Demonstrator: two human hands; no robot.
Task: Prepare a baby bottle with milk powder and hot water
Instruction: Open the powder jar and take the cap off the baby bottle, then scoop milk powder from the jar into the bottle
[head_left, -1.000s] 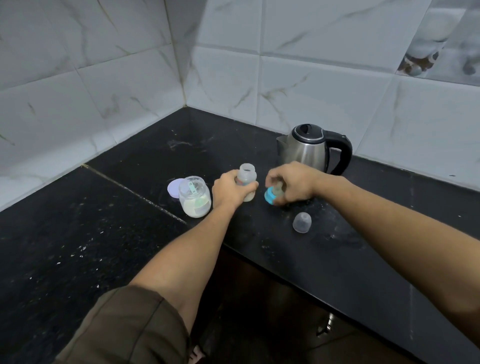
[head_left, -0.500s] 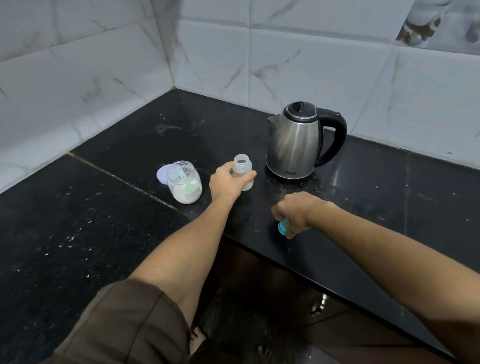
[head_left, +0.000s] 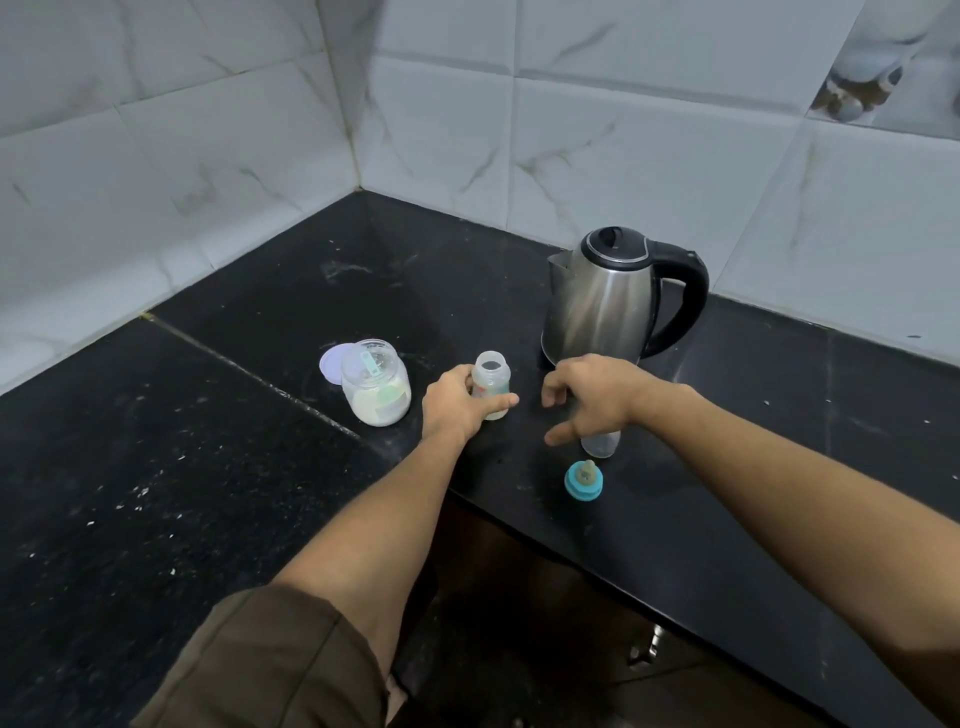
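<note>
My left hand (head_left: 457, 405) grips the small open baby bottle (head_left: 491, 378), which stands upright on the black counter (head_left: 208, 467). My right hand (head_left: 592, 400) hovers just right of it, fingers spread, holding nothing. Below that hand the blue teat ring (head_left: 584, 481) lies on the counter near the front edge. The clear bottle cap (head_left: 601, 445) stands partly hidden under my right hand. A glass jar of milk powder (head_left: 376, 388) stands open to the left with a scoop inside it. Behind my right hand is the steel kettle (head_left: 608, 296) with a black handle.
The jar's pale lid (head_left: 330, 364) lies flat behind the jar. Tiled walls meet in a corner at the back. The counter's front edge runs diagonally below the teat ring, with dark cabinets beneath.
My right hand set the blue teat ring down near the counter's edge, let go, and lifted back toward the bottle with fingers open. My left hand kept its hold on the bottle.
</note>
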